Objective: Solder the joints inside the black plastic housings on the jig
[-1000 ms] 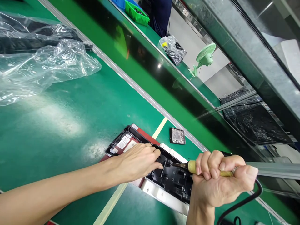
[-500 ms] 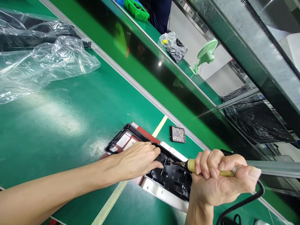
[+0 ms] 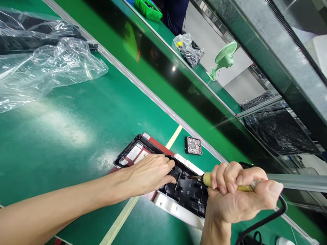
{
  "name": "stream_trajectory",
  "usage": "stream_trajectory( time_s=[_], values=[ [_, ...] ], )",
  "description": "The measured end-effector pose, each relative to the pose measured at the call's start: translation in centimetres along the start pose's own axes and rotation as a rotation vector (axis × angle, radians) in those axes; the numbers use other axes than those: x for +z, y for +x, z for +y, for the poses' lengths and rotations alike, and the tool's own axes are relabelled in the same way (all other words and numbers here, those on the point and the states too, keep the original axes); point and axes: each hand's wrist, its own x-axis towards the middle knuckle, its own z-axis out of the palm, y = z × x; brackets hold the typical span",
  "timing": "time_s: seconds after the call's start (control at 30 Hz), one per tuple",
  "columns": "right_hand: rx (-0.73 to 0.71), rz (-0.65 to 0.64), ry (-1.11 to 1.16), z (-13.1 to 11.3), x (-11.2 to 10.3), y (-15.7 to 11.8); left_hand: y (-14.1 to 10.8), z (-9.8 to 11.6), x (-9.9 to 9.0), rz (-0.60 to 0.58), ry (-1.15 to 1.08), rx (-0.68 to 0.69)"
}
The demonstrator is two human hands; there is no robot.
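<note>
In the lower middle a long black plastic housing (image 3: 189,192), with ribs and posts inside, lies open side up in a white fixture (image 3: 176,211). My left hand (image 3: 155,172) rests on it with curled fingers, gripping it near its middle; the fingertips reach into the cavity and are partly hidden. My right hand (image 3: 235,189) is closed in a fist round the yellow handle of a soldering iron (image 3: 208,178), from which a black cord trails. Its dark metal tip points left into the housing, close to my left thumb, at a small black part.
A small black tray (image 3: 193,145) of tiny metal pieces stands behind the housing. Clear plastic bags (image 3: 63,64) cover the left back. Beyond a metal rail (image 3: 143,86) run a green strip, a green fan (image 3: 226,58), a green basket (image 3: 148,10) and a dark-clothed person (image 3: 175,15).
Hardly anything differs. Both hands, the soldering iron and the housing keep their places, with only a very slight shift of the whole view.
</note>
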Motion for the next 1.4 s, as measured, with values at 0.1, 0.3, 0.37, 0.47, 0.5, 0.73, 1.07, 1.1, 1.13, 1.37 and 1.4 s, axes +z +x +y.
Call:
stream_trajectory(
  time_s=[0.1, 0.3, 0.37, 0.47, 0.5, 0.73, 1.07, 1.1, 1.13, 1.37, 1.4],
  values=[
    [0.003, -0.001, 0.004, 0.04, 0.04, 0.07, -0.01, 0.02, 0.04, 0.011, 0.007, 0.008],
    [-0.001, -0.019, 0.014, 0.18, 0.11, 0.02, -0.07, -0.22, 0.61, 0.031, -0.025, 0.005],
    [0.000, -0.021, 0.023, 0.21, 0.11, 0.03, -0.08, -0.30, 0.75, 0.038, -0.036, 0.006],
    [0.001, -0.024, 0.028, 0.19, 0.13, 0.12, -0.03, -0.27, 0.69, 0.033, -0.033, 0.008],
    [0.001, -0.025, 0.028, 0.17, 0.16, 0.16, -0.01, -0.22, 0.61, 0.027, -0.028, 0.008],
    [0.017, -0.022, 0.029, 0.11, 0.12, 0.15, 0.05, 0.10, 0.19, 0.015, -0.001, 0.001],
    [0.034, -0.029, 0.038, 0.07, 0.13, 0.08, 0.05, 0.07, 0.26, 0.050, -0.018, 0.021],
    [0.034, -0.029, 0.037, 0.03, 0.20, 0.08, 0.04, 0.10, 0.23, 0.051, -0.015, 0.022],
    [0.033, -0.028, 0.036, 0.01, 0.26, 0.08, 0.04, 0.11, 0.21, 0.051, -0.011, 0.021],
    [0.000, -0.036, 0.018, 0.04, 0.19, 0.19, 0.03, 0.01, 0.40, 0.055, 0.009, 0.025],
    [-0.006, -0.038, 0.016, 0.04, 0.16, 0.21, 0.02, -0.01, 0.42, 0.055, 0.012, 0.027]
  ],
)
